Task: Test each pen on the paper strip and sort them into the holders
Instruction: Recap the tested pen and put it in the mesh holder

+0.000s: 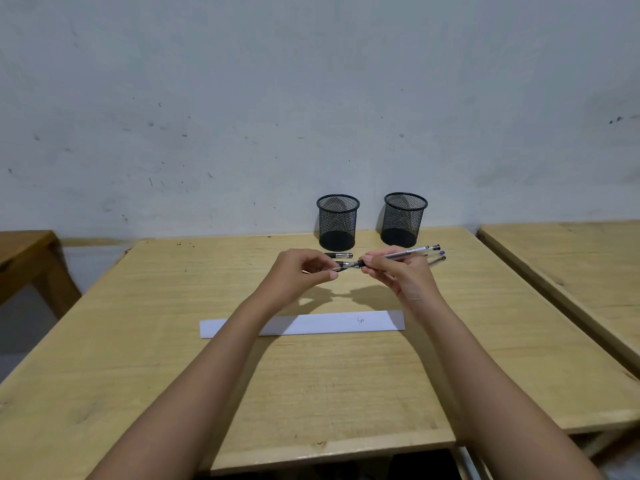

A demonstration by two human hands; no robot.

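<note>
My right hand [398, 273] grips a clear pen [401, 253] by its barrel, above the wooden table [311, 393]. My left hand [304, 270] pinches that pen's cap [341, 266] at the tip end; whether the cap is on or off I cannot tell. More pens [438, 258] lie on the table just behind my right hand. A short capped piece [339, 255] lies in front of the left mesh holder [337, 221]. The right mesh holder [403, 218] stands beside it; no pens show in either. The white paper strip [311, 323] lies below my hands, with a small scribble [361, 320] near its right end.
A pale wall rises directly behind the holders. A second wooden table [571, 258] stands to the right across a narrow gap, and part of another [24, 258] shows at the far left.
</note>
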